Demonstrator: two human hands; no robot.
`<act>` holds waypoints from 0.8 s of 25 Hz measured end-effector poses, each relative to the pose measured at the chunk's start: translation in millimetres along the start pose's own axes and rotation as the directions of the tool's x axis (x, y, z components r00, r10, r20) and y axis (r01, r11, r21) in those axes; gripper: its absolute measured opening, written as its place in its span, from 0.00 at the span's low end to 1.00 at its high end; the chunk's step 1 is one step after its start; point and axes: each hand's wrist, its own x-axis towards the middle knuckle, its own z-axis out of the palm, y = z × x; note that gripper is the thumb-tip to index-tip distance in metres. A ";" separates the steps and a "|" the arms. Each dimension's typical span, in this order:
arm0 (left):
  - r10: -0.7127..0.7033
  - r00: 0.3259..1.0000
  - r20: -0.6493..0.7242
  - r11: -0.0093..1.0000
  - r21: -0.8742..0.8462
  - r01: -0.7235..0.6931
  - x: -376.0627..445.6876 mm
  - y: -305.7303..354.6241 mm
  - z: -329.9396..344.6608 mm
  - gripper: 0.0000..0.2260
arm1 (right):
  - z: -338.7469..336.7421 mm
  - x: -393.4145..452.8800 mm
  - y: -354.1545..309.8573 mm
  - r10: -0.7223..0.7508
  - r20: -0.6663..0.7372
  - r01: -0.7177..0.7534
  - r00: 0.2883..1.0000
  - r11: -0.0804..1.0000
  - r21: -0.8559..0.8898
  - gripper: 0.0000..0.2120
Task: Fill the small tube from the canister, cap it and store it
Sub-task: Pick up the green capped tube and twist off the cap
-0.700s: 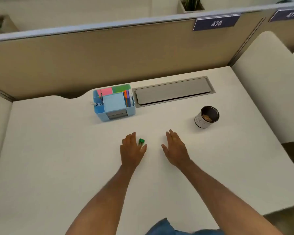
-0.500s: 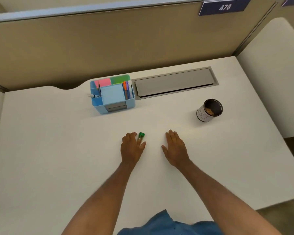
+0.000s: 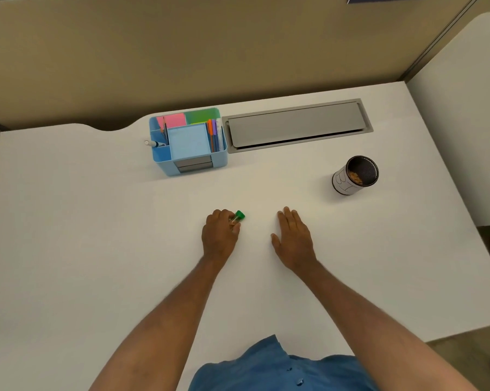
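Both hands lay on our desk (image 3: 97, 221): the left hand (image 3: 219, 235) curled around the green-capped tube (image 3: 236, 218) to lift it, the right hand (image 3: 293, 238) flat and empty, ready for the canister (image 3: 353, 176) standing well apart.

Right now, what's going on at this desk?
A person sits at a white desk. Their left hand has its fingers curled around a small tube with a green cap, low by the desktop. The right hand lies flat and empty beside it. An open canister with brownish bits inside stands farther right, untouched. A blue organizer sits at the back. The cap is on, so filling has not begun.
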 end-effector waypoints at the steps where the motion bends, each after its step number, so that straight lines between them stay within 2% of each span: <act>1: -0.004 1.000 0.008 1.000 -0.020 0.004 -1.0 0.7 -0.8 0.10 | -0.7 1.1 -0.8 0.006 0.010 -0.006 1.000 1.000 0.012 0.32; 3: 0.000 1.000 0.022 0.998 -0.067 0.001 -2.9 1.3 -0.6 0.10 | -3.8 4.5 -4.3 0.039 0.034 -0.042 0.999 0.995 0.085 0.33; 5: 0.045 0.998 0.045 0.994 -0.102 -0.041 -6.6 1.1 1.0 0.10 | -7.9 8.5 -11.2 0.072 0.078 -0.090 0.994 0.964 0.251 0.34; 7: 0.126 0.988 0.086 0.984 -0.138 -0.113 -13.0 1.7 3.4 0.11 | -11.6 10.0 -20.1 0.029 0.136 -0.091 0.990 0.877 0.472 0.33; 9: 0.193 0.975 0.108 0.969 -0.178 -0.171 -20.1 4.1 6.3 0.11 | -13.5 9.9 -28.0 -0.063 0.157 -0.044 0.986 0.800 0.598 0.28; 11: 0.223 0.969 0.103 0.955 -0.224 -0.196 -26.1 6.5 8.6 0.10 | -12.2 8.7 -31.6 -0.116 0.087 0.037 0.989 0.784 0.619 0.20; 13: 0.227 0.970 0.092 0.947 -0.251 -0.198 -29.9 6.3 9.1 0.10 | -11.1 5.6 -32.1 -0.105 0.039 0.054 0.994 0.756 0.652 0.13; 16: 0.255 0.961 0.105 0.943 -0.246 -0.224 -31.7 0.3 7.1 0.11 | -15.9 4.0 -27.6 -0.089 0.115 -0.022 0.989 0.692 0.722 0.09; 20: 0.302 0.943 0.139 0.940 -0.211 -0.270 -33.0 -3.8 3.9 0.10 | -24.3 10.1 -21.4 -0.125 0.207 -0.069 0.970 0.676 0.733 0.09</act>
